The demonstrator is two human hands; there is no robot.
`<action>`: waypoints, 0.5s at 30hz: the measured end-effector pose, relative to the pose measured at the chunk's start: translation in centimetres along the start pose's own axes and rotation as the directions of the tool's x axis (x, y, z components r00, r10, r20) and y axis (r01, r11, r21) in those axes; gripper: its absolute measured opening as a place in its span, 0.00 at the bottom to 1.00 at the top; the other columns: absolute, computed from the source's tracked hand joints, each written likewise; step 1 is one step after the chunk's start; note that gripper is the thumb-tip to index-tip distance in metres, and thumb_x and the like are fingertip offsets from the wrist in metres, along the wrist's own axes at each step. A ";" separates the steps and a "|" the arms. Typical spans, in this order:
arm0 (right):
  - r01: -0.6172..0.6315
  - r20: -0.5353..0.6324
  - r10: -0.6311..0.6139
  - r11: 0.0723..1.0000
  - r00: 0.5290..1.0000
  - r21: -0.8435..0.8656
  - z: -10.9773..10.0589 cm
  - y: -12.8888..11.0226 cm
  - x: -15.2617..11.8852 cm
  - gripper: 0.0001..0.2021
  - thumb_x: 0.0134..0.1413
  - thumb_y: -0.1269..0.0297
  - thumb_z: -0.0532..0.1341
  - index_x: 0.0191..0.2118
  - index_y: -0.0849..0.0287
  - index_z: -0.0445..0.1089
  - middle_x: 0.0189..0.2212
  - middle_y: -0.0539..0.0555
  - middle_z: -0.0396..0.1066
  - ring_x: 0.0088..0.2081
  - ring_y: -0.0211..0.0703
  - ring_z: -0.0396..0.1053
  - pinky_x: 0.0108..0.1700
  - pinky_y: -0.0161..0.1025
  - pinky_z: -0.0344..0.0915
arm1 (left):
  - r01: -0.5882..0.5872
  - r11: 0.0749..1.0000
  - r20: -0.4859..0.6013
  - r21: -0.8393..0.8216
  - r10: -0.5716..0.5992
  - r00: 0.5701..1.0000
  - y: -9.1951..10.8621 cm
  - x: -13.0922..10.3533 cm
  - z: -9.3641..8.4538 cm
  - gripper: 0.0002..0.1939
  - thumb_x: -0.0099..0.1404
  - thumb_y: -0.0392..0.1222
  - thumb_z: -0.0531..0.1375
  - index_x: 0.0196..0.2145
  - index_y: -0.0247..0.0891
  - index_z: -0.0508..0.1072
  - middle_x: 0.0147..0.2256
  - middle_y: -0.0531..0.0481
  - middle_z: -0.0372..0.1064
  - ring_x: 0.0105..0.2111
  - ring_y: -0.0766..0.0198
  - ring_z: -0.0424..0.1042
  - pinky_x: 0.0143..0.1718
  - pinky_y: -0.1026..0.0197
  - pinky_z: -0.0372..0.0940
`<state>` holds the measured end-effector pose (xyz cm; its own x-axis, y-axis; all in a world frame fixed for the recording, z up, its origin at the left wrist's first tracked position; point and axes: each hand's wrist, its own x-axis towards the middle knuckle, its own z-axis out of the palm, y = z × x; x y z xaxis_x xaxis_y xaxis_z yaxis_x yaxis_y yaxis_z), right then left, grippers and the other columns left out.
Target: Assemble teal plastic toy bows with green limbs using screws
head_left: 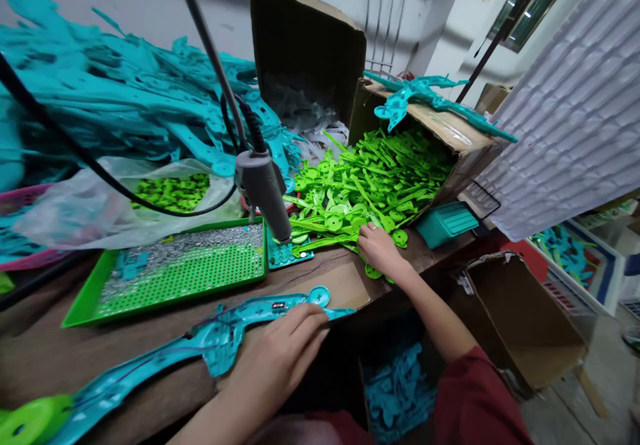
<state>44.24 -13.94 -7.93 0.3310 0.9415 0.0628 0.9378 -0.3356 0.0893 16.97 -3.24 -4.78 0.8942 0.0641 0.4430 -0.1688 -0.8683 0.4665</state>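
Note:
My left hand (287, 342) is closed over the right end of a long teal plastic half-shell (200, 338), holding it at the table's front edge. The shell lies open side up, with a thin dark wire along it, a small metal part and a round end; a bright green disc (37, 418) is at its near left end. My right hand (380, 250), arm stretched out, has its fingers closed at the near edge of a heap of long green plastic pieces (360, 185). Its fingertips are partly hidden among them.
A grey electric screwdriver (263, 192) hangs over the table. Below it is a green tray (190, 285) of small screws. Teal shells (100, 92) are piled at the back left. A tipped cardboard box (450, 132) holds green pieces. An open carton (530, 325) stands at right.

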 end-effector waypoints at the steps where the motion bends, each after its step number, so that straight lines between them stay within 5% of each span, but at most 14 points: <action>1: 0.002 -0.006 -0.002 1.000 1.000 0.001 0.1 0.0 -0.1 0.13 0.65 0.70 0.54 0.37 0.63 0.76 0.41 0.63 0.70 0.48 0.53 0.64 0.44 0.45 0.64 | 0.003 1.000 0.005 -0.010 -0.003 1.000 -0.1 0.0 -0.2 0.11 0.74 0.37 0.50 0.43 0.41 0.72 0.39 0.49 0.76 0.36 0.63 0.78 0.37 0.64 0.72; 10: -0.006 -0.207 0.020 0.998 0.978 0.068 -0.1 0.8 -1.7 0.10 0.63 0.74 0.55 0.35 0.61 0.73 0.35 0.60 0.72 0.42 0.50 0.66 0.42 0.43 0.62 | 0.048 0.989 0.032 -0.140 -0.044 0.999 0.1 -0.1 -1.5 0.09 0.74 0.39 0.52 0.42 0.42 0.73 0.40 0.50 0.75 0.37 0.64 0.78 0.38 0.66 0.70; 15: 0.037 -0.423 0.037 0.985 0.905 0.167 -3.1 -2.6 -2.8 0.11 0.68 0.70 0.52 0.39 0.60 0.71 0.36 0.59 0.74 0.40 0.47 0.68 0.45 0.43 0.64 | 0.117 0.973 -0.139 -0.198 -0.146 0.979 0.0 3.0 -3.2 0.12 0.74 0.38 0.53 0.51 0.43 0.71 0.47 0.47 0.72 0.46 0.62 0.74 0.47 0.63 0.69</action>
<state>40.54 -15.79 -5.22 0.2903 0.8276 0.4804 0.9538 -0.2906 -0.0758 18.33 -1.48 -0.96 0.8426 0.2579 0.4727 -0.1421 -0.7402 0.6572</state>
